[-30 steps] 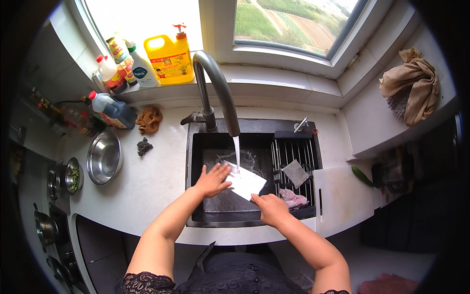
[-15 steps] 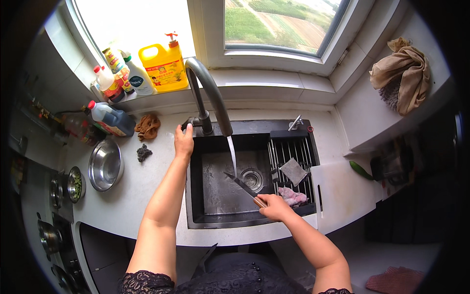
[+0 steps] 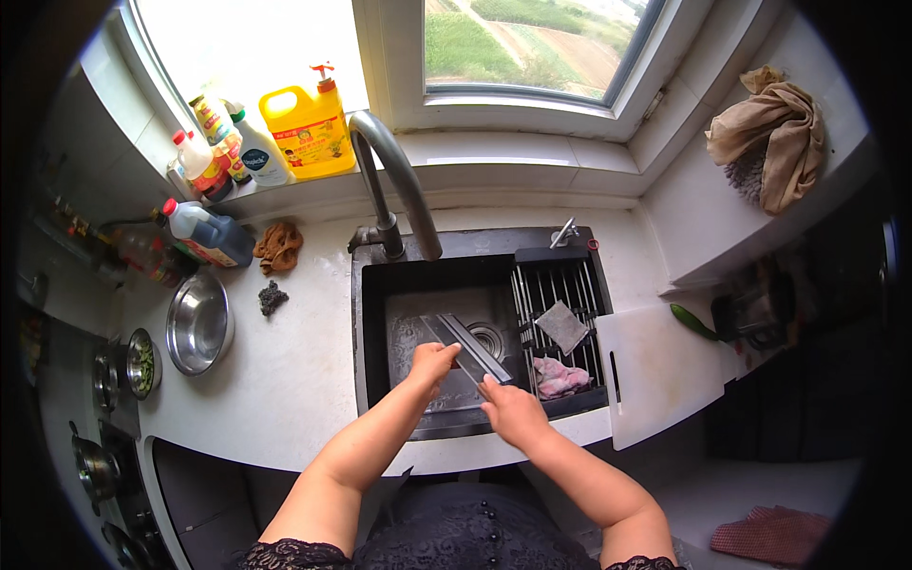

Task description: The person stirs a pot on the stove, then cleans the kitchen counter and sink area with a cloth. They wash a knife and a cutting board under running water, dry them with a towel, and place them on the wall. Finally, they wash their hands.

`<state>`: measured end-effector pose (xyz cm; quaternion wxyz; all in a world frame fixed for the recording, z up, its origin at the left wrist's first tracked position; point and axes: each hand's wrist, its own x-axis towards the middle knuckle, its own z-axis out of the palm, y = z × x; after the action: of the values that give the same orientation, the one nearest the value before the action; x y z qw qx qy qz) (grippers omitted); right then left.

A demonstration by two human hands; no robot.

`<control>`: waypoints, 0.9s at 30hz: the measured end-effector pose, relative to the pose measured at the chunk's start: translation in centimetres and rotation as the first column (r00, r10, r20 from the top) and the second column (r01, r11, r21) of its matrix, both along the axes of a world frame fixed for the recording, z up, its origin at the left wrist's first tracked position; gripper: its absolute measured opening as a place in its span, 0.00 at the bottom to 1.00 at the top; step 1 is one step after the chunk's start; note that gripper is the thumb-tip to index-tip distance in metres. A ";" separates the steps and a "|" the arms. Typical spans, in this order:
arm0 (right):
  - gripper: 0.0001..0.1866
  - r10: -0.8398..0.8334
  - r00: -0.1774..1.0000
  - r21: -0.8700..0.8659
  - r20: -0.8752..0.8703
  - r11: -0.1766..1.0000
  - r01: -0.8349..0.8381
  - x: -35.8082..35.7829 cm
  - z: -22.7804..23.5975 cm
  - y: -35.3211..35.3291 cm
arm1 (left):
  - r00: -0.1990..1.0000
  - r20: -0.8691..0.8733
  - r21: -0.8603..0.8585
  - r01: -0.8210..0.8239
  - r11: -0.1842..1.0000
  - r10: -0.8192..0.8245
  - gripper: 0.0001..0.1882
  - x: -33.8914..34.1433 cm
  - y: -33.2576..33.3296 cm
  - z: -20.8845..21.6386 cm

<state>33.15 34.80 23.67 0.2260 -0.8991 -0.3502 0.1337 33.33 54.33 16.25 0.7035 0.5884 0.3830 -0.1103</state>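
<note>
Head view: a broad-bladed knife (image 3: 474, 348) held over a kitchen sink (image 3: 475, 242)

Watching from a distance, I read the scene left to right. At far left, a metal pot (image 3: 95, 461) sits on the stove. Beside it, on the pale counter (image 3: 285, 389), come a small bowl of chopped greens (image 3: 142, 363), a larger steel bowl (image 3: 199, 325), a red-capped jug (image 3: 211, 236), a crumpled brown cloth (image 3: 278, 248) and a dark scouring pad (image 3: 273, 298). A tall curved faucet (image 3: 410, 190) arches over the sink; I see no water falling from it.

Over the basin, the left hand (image 3: 433, 368) touches the blade with bent fingers; I cannot tell whether its grip is firmly closed. The knife slants down toward the right hand (image 3: 516, 415), whose grip looks wrapped around the near end, hiding the handle.

Right of the knife, a drying rack (image 3: 549, 255) holds a grey pad (image 3: 562, 328) and a pink cloth (image 3: 560, 378). Farther right, a white cutting board (image 3: 655, 370) lies next to a long green vegetable (image 3: 694, 322).

I judge the step in hand to be cleaning the blade by hand. The next move calls, I think, for a steady right grip and left fingers kept clear of the cutting edge.
</note>
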 end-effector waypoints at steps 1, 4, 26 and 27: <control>0.22 0.025 0.997 -0.048 0.067 0.999 -0.022 -0.5 0.4 0.0 | 0.997 0.002 -0.086 -0.074 0.994 0.074 0.14 -0.5 -0.3 -0.8; 0.22 0.109 0.983 -0.187 0.147 0.979 -0.080 -1.0 0.9 0.1 | 0.943 -0.202 -0.260 -0.312 0.914 0.265 0.10 -0.8 -1.3 -0.1; 0.25 0.033 0.993 0.018 0.112 0.999 -0.035 2.1 5.8 -7.5 | 0.903 0.375 -0.069 -0.197 0.978 0.208 0.12 1.0 -7.3 4.1; 0.25 0.049 0.991 0.008 0.126 0.999 -0.051 2.9 6.6 -8.6 | 0.898 0.380 -0.131 -0.186 0.974 0.223 0.11 1.8 -8.3 5.2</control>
<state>36.06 26.23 30.22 0.2052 -0.8954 -0.3869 0.0803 35.11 46.06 21.48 0.7997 0.5222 0.2886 0.0671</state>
